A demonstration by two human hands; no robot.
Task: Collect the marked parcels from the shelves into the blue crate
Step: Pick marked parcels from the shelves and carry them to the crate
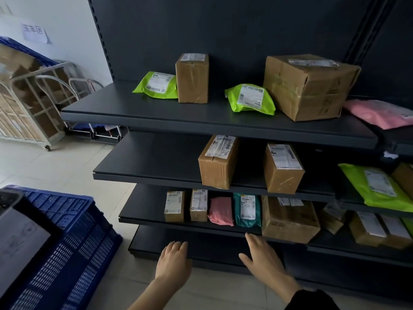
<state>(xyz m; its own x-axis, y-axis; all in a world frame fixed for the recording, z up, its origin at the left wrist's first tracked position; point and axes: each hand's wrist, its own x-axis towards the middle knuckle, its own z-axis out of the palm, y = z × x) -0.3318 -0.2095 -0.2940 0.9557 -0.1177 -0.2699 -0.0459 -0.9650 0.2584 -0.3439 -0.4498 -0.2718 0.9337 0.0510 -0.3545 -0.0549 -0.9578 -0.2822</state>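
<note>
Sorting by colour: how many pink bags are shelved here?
2: one pink bag top level, far right; another on the third shelf beside the teal bag. Some may be hidden.

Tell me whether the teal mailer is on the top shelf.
No: the teal mailer stands on the third shelf down, between a pink mailer and a large cardboard box.

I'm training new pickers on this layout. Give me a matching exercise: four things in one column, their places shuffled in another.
Things:
1 large cardboard box
2 teal bag
3 blue crate
4 box with a pen-marked label

Places:
A left of the shelves
B second shelf down
C highest shelf in view
D third shelf down

Pairs: 1-C, 2-D, 3-A, 4-B
</note>
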